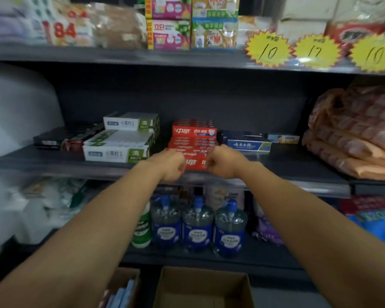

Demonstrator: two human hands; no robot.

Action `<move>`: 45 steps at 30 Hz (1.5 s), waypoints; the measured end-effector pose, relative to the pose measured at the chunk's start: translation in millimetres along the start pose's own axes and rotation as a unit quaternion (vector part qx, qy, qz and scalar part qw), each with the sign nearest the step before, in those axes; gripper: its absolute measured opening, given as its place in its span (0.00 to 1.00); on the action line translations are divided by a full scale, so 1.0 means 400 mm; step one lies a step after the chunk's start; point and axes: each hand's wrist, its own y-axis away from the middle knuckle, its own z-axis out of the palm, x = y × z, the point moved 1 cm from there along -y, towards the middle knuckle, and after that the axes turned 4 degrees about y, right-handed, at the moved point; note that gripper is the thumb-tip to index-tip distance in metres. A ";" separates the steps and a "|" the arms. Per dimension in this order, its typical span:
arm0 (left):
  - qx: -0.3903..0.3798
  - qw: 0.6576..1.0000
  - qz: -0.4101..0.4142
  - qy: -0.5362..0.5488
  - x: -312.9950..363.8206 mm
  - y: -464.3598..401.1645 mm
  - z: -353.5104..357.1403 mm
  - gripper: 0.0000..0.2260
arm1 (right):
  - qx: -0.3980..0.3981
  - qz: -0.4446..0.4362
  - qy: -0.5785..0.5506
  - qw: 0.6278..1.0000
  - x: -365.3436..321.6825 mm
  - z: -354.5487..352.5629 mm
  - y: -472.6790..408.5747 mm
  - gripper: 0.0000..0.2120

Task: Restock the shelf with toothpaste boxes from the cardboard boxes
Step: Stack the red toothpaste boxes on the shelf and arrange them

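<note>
Red toothpaste boxes (195,132) are stacked in the middle of the dark middle shelf (298,167). A front row of red boxes (196,162) lies at the shelf's edge. My left hand (172,166) grips that row's left end and my right hand (220,162) grips its right end, fingers curled over the boxes. White-and-green toothpaste boxes (122,138) are stacked to the left, blue ones (247,143) to the right. Two cardboard boxes stand on the floor: one (203,287) looks nearly empty, the other (122,290) holds several packs.
Folded orange cloth packs (353,134) fill the shelf's right end; dark boxes (60,136) lie at its left. Below stand three blue water-jug bottles (198,225) and a green-white bottle (142,227). The upper shelf carries packaged goods and yellow price tags (268,50).
</note>
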 end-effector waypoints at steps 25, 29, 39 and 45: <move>-0.230 0.961 -0.140 0.065 -0.605 0.535 0.619 0.10 | -0.204 -0.152 -0.076 0.964 -0.686 0.798 0.058 0.08; -0.266 0.936 -0.197 0.122 -0.696 0.519 0.718 0.08 | -0.225 -0.165 -0.075 0.957 -0.743 0.926 -0.007 0.08; -0.258 0.901 -0.267 0.224 -0.829 0.477 0.914 0.08 | -0.231 -0.117 -0.079 0.963 -0.790 1.185 -0.142 0.07; -0.287 0.908 -0.255 0.168 -0.880 0.446 0.969 0.04 | -0.274 -0.088 -0.088 0.953 -0.823 1.285 -0.186 0.09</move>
